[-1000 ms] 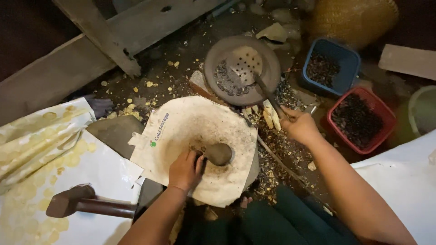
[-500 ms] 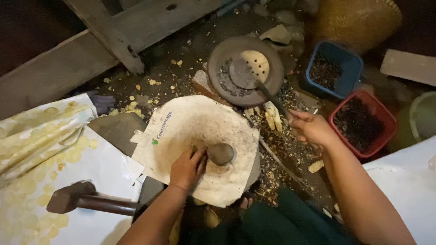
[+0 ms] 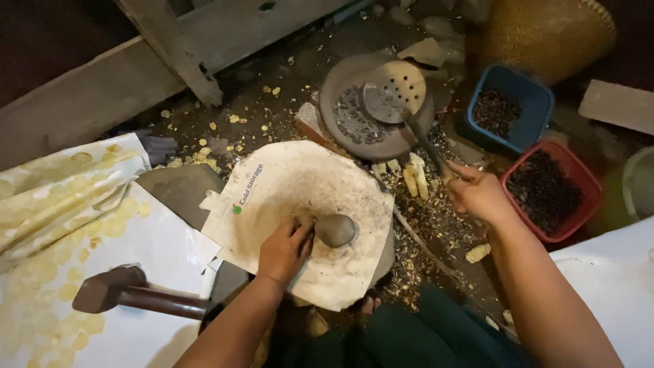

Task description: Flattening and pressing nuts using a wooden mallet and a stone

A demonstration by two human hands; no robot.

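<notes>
At frame centre, the left hand [image 3: 285, 249] rests fingers curled against a grey stone [image 3: 335, 230] on a white sheet [image 3: 286, 187]. Right of centre, the right hand [image 3: 479, 195] grips a slotted ladle [image 3: 395, 92] over a round pan [image 3: 354, 123].

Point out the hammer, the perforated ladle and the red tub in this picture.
hammer [image 3: 102, 289]: head view, on its dark metal head.
perforated ladle [image 3: 395, 90]: head view, on the middle of its round holed bowl.
red tub [image 3: 591, 194]: head view, on its right rim.
</notes>
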